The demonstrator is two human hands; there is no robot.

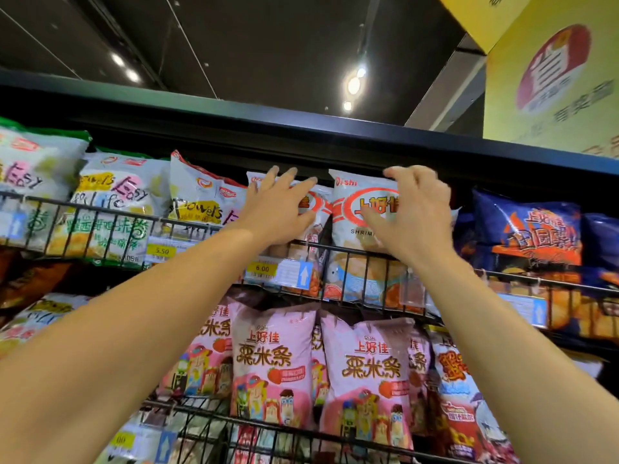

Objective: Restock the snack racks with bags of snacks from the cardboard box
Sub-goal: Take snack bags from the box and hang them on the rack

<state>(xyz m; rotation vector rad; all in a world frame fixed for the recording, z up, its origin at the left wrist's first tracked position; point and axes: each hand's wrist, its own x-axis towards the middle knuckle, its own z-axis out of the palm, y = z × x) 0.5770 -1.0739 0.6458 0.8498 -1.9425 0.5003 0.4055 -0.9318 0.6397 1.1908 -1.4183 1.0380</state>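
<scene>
Nearest, two bare forearms rise from the bottom corners toward the upper tier of a black wire snack rack (pixel 355 254). Below the arms, on the lower tier, stand pink foil bags with cartoon figures and brown lettering (pixel 274 360), upright and packed side by side behind the wire front rail.

Up on the higher tier, the left hand (pixel 279 209) lies flat against a white bag with a red ring logo (pixel 318 209), fingers straight and slightly spread, palm pressing the bag's face. Just beside it on the right, the right hand (pixel 415 212) rests on a second white shrimp-chip bag with the red ring logo and blue bowl picture (pixel 355 229); its fingers are loosely curved over the bag's upper right part with the thumb against the front, though whether they truly clasp it cannot be told. Both white bags stand upright in the tier, touching each other, their lower halves behind the wire rail.

A yellow price tag reading 6.00 with a blue arrow label (pixel 278 271) hangs on the rail under the left hand. Left of the hands sit white and green bags with scribbled lettering (pixel 114 209); to the right, dark blue bags with orange print (pixel 532 229). Farther up runs a black shelf top (pixel 234 108), then a dark ceiling with spot lamps (pixel 353 83) and a yellow hanging sign with a red disc (pixel 552 68).
</scene>
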